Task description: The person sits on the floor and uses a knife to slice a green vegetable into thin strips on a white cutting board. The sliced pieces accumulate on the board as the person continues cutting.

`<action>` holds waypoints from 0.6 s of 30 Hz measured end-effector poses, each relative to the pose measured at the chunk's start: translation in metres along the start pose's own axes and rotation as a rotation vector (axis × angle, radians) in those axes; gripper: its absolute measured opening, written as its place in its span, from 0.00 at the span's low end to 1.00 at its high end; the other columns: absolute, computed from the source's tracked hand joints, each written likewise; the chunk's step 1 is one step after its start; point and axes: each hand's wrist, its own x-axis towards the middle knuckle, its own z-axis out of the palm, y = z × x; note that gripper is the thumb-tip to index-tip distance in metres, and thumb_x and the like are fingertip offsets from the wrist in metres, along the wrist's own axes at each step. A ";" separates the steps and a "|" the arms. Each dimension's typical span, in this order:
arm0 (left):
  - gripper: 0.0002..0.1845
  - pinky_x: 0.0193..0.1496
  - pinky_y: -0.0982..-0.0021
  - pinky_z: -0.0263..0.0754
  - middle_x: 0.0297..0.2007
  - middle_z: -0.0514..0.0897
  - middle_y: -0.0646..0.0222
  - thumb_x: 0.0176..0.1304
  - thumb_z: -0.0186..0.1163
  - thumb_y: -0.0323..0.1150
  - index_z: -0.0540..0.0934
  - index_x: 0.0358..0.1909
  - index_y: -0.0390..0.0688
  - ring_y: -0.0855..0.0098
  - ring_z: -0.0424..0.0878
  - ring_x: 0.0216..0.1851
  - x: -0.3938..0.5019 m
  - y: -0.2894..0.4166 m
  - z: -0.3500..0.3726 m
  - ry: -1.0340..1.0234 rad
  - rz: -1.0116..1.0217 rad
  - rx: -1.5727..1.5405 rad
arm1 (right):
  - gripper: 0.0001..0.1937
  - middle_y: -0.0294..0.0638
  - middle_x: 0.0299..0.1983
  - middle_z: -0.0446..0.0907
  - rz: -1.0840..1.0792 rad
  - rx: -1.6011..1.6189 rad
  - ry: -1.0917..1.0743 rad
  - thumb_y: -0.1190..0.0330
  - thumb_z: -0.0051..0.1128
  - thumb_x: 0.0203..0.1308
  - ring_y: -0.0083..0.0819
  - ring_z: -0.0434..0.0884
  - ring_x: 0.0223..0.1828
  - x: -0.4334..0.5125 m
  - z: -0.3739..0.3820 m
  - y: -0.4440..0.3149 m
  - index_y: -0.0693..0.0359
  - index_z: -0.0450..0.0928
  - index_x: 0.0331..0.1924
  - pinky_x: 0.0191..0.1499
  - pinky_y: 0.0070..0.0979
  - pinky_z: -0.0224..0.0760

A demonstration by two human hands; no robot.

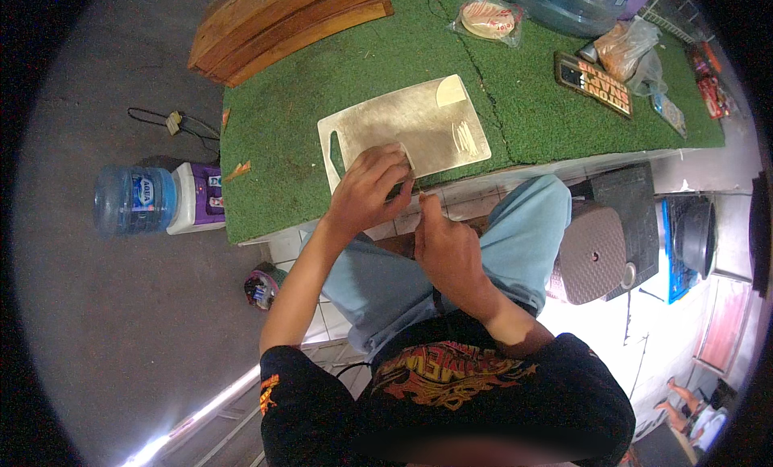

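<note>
A pale cutting board [386,120] with a handle slot lies on the green-carpeted tabletop in front of me. My left hand [377,183] rests on its near edge, fingers bent down over a thin pale sheet [410,155]; only the sheet's edge shows past the fingertips. Close to its right, just off the table edge, my right hand [448,243] is curled with the thumb pointing forward. Whatever may be inside that fist is hidden. A quarter-round pale sheet [451,91] lies at the board's far right corner. Nearer me are several thin pale strips [464,139].
A curved wooden piece [290,29] stands at the far left. Round pale sheets in a plastic packet [488,19], a large clear bottle [567,8], a phone [593,85] and a plastic bag [628,47] lie rightward. A water dispenser [193,198] stands left, a plastic stool [595,255] right.
</note>
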 end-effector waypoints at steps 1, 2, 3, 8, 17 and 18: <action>0.12 0.65 0.52 0.76 0.48 0.83 0.58 0.54 0.70 0.25 0.82 0.41 0.39 0.52 0.82 0.59 0.000 0.000 0.000 0.001 -0.001 -0.002 | 0.17 0.50 0.19 0.80 0.011 0.026 -0.005 0.71 0.63 0.62 0.54 0.86 0.23 -0.001 0.000 0.000 0.61 0.69 0.51 0.23 0.48 0.79; 0.12 0.65 0.51 0.76 0.47 0.83 0.58 0.54 0.70 0.25 0.82 0.41 0.39 0.52 0.82 0.59 0.000 0.000 0.000 0.002 -0.002 -0.004 | 0.16 0.53 0.19 0.79 0.022 0.053 -0.010 0.73 0.61 0.64 0.56 0.85 0.23 -0.002 0.000 0.001 0.62 0.70 0.53 0.23 0.50 0.77; 0.12 0.65 0.52 0.76 0.47 0.83 0.58 0.54 0.70 0.25 0.82 0.41 0.38 0.52 0.82 0.59 0.000 0.000 -0.001 0.000 -0.001 -0.004 | 0.15 0.56 0.19 0.79 0.045 0.086 -0.027 0.75 0.58 0.66 0.59 0.84 0.23 -0.002 0.000 0.001 0.63 0.71 0.54 0.23 0.52 0.76; 0.12 0.65 0.52 0.76 0.47 0.83 0.58 0.54 0.70 0.25 0.82 0.41 0.38 0.52 0.82 0.59 0.001 0.001 -0.001 -0.003 -0.005 0.003 | 0.15 0.53 0.19 0.81 0.065 0.065 -0.038 0.71 0.58 0.67 0.55 0.86 0.24 -0.004 0.004 0.003 0.62 0.70 0.54 0.24 0.50 0.78; 0.12 0.65 0.53 0.77 0.47 0.83 0.59 0.54 0.70 0.26 0.83 0.41 0.39 0.53 0.82 0.60 0.000 0.001 -0.001 -0.018 0.006 0.034 | 0.16 0.52 0.19 0.82 0.072 0.084 -0.028 0.69 0.57 0.68 0.54 0.87 0.24 -0.008 0.014 0.009 0.62 0.70 0.57 0.24 0.49 0.79; 0.12 0.65 0.53 0.77 0.47 0.83 0.59 0.54 0.70 0.26 0.83 0.41 0.39 0.53 0.82 0.59 0.000 0.002 -0.001 -0.018 0.004 0.034 | 0.16 0.52 0.19 0.82 0.065 0.086 -0.018 0.69 0.57 0.68 0.54 0.87 0.24 -0.008 0.015 0.010 0.62 0.70 0.57 0.24 0.49 0.80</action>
